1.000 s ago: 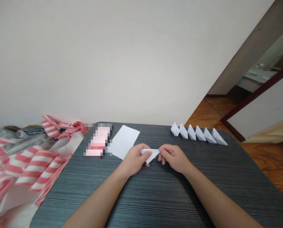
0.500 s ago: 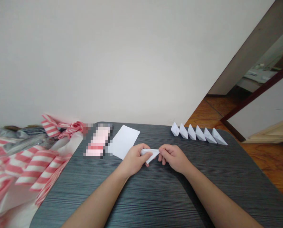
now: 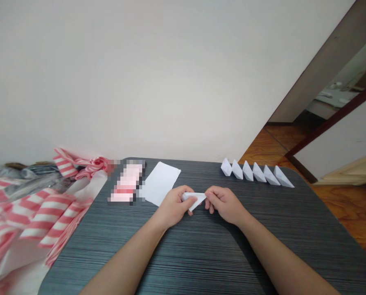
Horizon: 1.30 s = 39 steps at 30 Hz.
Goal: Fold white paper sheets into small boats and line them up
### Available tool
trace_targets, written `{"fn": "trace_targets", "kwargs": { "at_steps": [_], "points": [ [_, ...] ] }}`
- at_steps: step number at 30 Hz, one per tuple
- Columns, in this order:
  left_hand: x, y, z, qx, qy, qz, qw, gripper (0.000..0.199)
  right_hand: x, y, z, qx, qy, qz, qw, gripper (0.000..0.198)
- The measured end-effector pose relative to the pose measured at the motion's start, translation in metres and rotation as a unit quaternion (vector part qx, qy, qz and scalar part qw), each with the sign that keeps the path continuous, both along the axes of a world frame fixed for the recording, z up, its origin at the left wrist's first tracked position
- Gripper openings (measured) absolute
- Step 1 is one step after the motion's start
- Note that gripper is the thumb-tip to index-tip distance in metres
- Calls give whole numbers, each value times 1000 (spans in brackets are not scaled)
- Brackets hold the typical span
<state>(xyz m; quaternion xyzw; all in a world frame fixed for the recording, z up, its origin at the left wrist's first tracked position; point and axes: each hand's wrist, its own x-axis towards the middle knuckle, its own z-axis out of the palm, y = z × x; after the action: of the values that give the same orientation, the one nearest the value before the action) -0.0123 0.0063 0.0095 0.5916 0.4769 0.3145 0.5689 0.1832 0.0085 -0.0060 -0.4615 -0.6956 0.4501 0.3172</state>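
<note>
Between my two hands is a small piece of folded white paper, roughly triangular with its point down. My left hand grips its left part, thumb across the front and fingers behind. My right hand pinches the right corner between thumb and forefinger, the other fingers curled below. Flat on the table behind my left hand lies white paper. A row of several folded paper boats stands at the back right. The fingers partly hide the folds of the held paper.
The dark wood-grain table meets a pale wall at its back edge. A blurred-out pink and red rectangle lies at the back left. Red-and-white striped cloth is heaped left of the table. Wooden floor shows on the right.
</note>
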Motion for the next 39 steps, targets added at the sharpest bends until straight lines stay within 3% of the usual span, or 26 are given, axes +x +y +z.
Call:
{"fn": "trace_targets", "kwargs": {
  "at_steps": [20,32,39],
  "points": [
    [1,-1,1,2,6,-14,1000,13,-6,-1,2,-23,18,7,1000,24],
    [2,-1,0,35,12,-30,999,30,-8,-4,9,39,-27,14,999,22],
    [3,-1,0,72,30,-26,997,30,-9,-6,10,37,-34,16,999,23]
  ]
}}
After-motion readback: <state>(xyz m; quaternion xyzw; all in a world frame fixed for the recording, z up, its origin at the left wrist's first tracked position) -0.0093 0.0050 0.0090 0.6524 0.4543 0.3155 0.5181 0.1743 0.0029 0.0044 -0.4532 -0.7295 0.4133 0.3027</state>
